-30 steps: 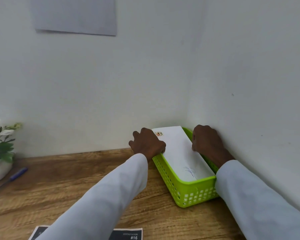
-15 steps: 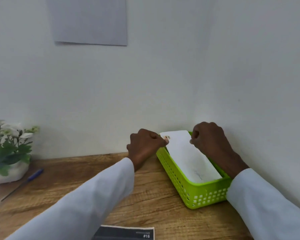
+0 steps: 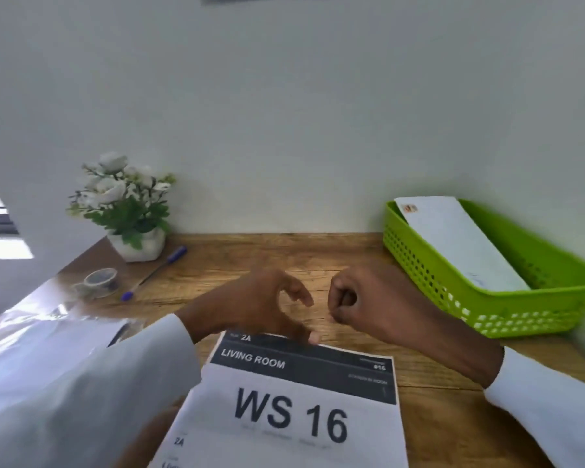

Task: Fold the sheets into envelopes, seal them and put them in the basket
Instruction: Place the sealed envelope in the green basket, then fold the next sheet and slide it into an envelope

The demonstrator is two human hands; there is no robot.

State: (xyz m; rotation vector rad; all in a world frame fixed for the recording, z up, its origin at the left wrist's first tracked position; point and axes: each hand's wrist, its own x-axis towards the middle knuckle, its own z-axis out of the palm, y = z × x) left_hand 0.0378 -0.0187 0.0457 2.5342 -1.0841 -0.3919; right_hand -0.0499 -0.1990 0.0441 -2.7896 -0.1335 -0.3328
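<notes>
Envelope (image 3: pixel 453 241) lies in basket (image 3: pixel 507 298), far right of table (image 3: pixel 284 251). Left hand (image 3: pixel 260 302) fingers spread, empty. Right hand (image 3: pixel 362 298) fingers curled tight, fist; contents can't tell.

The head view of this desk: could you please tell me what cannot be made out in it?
- Basket contents under the envelope: hidden by the envelope itself.
- Writing on the envelope's near end: too small and faint.
- Small print on the WS 16 sheet: blurred; its lower part is cut off by the bottom edge.
- Inside the curled right hand: hidden by its fingers.
- Tape roll details: blurred.
</notes>
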